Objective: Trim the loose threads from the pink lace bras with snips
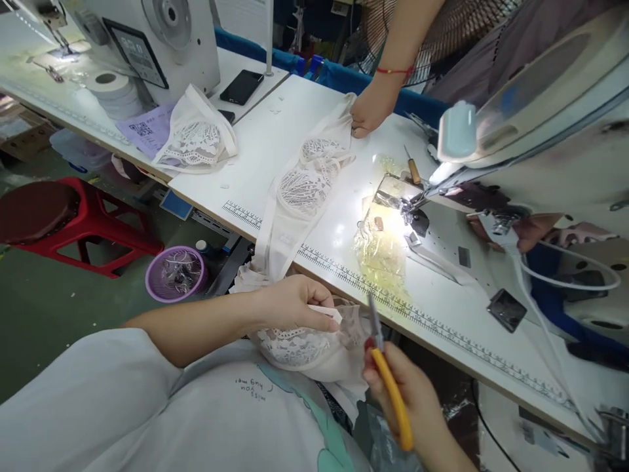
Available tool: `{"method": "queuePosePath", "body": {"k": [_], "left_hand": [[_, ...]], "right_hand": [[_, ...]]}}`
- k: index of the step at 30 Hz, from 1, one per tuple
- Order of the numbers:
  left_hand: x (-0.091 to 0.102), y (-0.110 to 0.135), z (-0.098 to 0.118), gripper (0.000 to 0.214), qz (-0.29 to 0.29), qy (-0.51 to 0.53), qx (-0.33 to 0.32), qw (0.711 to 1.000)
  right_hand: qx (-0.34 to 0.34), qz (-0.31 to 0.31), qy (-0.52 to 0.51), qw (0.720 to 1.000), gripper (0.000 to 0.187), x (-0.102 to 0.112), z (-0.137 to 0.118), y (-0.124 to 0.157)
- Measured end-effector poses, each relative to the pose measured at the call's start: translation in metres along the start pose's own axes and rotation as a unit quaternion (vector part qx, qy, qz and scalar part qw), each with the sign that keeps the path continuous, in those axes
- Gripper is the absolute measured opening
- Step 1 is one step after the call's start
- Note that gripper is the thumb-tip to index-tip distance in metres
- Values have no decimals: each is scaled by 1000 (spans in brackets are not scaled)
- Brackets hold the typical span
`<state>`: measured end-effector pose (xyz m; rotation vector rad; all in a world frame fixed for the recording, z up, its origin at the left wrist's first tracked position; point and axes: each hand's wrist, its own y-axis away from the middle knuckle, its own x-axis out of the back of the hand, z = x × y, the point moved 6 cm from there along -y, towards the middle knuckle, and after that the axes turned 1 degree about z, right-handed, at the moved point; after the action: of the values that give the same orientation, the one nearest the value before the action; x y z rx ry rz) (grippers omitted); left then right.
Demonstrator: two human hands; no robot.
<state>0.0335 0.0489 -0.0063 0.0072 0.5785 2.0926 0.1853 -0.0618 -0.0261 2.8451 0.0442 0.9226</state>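
My left hand (289,303) is closed on the edge of a white lace bra (297,347) in my lap, pinching a narrow pale strip between thumb and fingers. My right hand (410,377) is wrapped round a pair of scissors with yellow handles (393,396). Their blades point up and away from me, just right of the bra and apart from it. On the table a second lace bra (304,187) stretches from the front edge towards the back. A co-worker's hand (376,105) grips its far end.
A sewing machine (511,118) with a lit needle area stands right. An awl (413,165) lies beside it, and another person's hand (538,231) shows behind. Left are another bra (199,134), a phone (242,87), a second machine (181,52), a red stool (93,223) and a purple basket (152,278).
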Motion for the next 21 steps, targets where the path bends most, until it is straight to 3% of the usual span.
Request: {"method": "queuePosePath", "body": {"k": [3,6,8,13,16,21], "left_hand": [[2,12,14,15,-6,-13,-86,996],[6,24,27,6,9,-26,-160,987],[11,29,27,5,22,-11,-166,986],[28,37,14,4,89,13,-164,982],[41,41,5,5,160,-21,-171,972],[62,45,-9,13,288,-105,-154,939]], "right_hand": [[33,64,-2,997,39,9,-17,-13],[66,16,-57,996,34,-3,-28,-25],[71,1,-74,995,25,-13,-31,-28],[30,12,-81,996,26,-31,-28,-20],[17,4,-75,997,24,-36,-27,-17],[51,22,-14,998,29,-35,-17,-15]]}}
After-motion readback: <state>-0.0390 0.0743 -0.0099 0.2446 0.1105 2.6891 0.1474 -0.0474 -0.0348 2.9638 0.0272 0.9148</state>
